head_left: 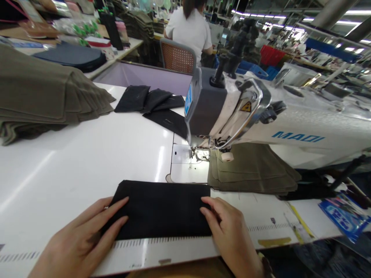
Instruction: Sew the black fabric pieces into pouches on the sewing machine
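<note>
A flat black fabric piece [160, 208] lies on the white table [87, 162] near its front edge, just in front of the sewing machine's needle plate [185, 160]. My left hand [84, 239] rests with fingers spread on the piece's left end. On the right end, my right hand [228, 227] lies with its fingers pressing flat. Neither hand grips the cloth; both press it down.
A white sewing machine [261, 119] stands at the right, with olive fabric pieces [249, 170] stacked under its arm. A tall olive stack [43, 96] sits at the far left. More black pieces [156, 106] lie behind. A person in white [191, 29] sits beyond.
</note>
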`<state>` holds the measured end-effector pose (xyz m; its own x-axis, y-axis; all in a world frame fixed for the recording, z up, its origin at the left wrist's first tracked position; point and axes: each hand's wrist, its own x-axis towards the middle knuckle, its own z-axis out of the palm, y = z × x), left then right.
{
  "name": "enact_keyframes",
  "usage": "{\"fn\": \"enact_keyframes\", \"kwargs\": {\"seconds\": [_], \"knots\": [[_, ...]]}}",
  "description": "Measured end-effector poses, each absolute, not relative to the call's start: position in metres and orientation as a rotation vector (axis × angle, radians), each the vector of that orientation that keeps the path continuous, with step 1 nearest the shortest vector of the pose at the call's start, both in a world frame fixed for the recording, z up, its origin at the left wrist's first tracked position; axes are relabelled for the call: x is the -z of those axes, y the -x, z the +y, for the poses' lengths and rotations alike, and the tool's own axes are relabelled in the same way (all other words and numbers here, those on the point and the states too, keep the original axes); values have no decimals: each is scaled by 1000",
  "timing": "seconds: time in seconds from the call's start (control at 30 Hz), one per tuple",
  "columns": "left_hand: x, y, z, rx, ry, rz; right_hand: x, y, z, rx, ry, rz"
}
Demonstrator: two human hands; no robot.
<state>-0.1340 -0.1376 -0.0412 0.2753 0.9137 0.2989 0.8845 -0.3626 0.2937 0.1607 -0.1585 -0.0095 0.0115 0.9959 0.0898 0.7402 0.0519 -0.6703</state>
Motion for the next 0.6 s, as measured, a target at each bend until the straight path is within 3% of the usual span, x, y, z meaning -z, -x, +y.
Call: {"fn": "enact_keyframes", "kwargs": {"seconds": [0.23,0.6], "knots": [[42,136,-136,-561,-2536,1722,6,-160,-156,-556,1770,-1810],[2,109,-133,-592,-2216,1669,20,-175,-154,-371,1629,-1998]]}}
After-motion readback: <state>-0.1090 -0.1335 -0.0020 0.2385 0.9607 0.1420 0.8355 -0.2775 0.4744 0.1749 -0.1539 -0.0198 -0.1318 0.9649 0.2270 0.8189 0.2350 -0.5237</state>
